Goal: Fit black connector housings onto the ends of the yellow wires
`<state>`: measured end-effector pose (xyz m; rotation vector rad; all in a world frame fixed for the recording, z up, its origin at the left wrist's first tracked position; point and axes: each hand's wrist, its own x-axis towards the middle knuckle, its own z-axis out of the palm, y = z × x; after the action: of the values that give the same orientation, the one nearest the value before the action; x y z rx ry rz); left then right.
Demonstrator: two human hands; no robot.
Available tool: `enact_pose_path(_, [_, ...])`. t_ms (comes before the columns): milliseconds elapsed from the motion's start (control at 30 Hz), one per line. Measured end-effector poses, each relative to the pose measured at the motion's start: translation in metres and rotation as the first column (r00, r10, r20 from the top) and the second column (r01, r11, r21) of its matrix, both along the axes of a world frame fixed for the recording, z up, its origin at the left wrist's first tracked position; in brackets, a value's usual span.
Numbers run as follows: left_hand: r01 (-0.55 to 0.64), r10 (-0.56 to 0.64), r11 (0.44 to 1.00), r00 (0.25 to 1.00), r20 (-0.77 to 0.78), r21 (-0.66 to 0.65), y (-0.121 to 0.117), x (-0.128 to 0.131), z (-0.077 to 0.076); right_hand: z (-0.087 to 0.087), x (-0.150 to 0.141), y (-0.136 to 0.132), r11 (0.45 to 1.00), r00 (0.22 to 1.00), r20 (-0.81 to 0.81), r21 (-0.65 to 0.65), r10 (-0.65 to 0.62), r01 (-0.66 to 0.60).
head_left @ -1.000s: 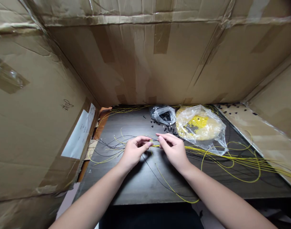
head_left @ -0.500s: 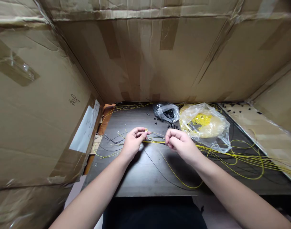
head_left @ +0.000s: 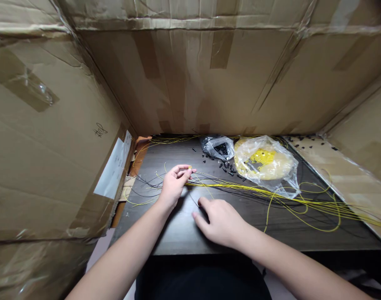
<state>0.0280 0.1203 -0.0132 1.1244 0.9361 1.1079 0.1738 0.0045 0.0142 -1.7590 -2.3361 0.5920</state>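
My left hand [head_left: 174, 182] is closed in a pinch, with a small yellow piece [head_left: 190, 167] showing at its fingertips. Thin wires come away from that hand. Lower and to the right, my right hand [head_left: 223, 221] has thumb and index finger apart, with nothing visible between them. A single black wire [head_left: 192, 197] runs down from the left hand toward the right index fingertip; whether they touch I cannot tell. Behind the right hand, a bundle of yellow wires [head_left: 240, 187] mixed with black ones stretches across the dark table [head_left: 168, 246].
A clear bag of yellow pieces [head_left: 282, 166] lies at the back right, beside a smaller bag of black parts [head_left: 205, 146]. Loose black parts [head_left: 230, 173] are scattered before them. Cardboard walls [head_left: 190, 91] enclose the table's back and sides.
My right hand has moved away from the left, first rightward, then down toward the front edge, and its fingers have opened. The left hand keeps its pinch near the same place.
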Motion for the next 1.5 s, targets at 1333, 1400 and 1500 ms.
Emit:
enact_pose_path(1333, [0.01,-0.011,1.0,1.0,0.008,0.008,0.0,-0.001,0.004,0.0,0.011,0.015,0.947,0.939,0.122,-0.064,0.321,-0.315])
enact_pose_path(1400, [0.012,-0.012,1.0,0.999,0.034,-0.006,0.0,-0.002,0.005,0.003,0.023,0.019,0.957,0.955,-0.083,-0.038,0.283,-0.287])
enact_pose_path(1500, [0.032,-0.028,0.999,0.996,0.089,-0.042,-0.002,-0.002,0.01,0.006,0.039,0.028,0.989,0.859,-0.505,-0.065,0.085,-0.136])
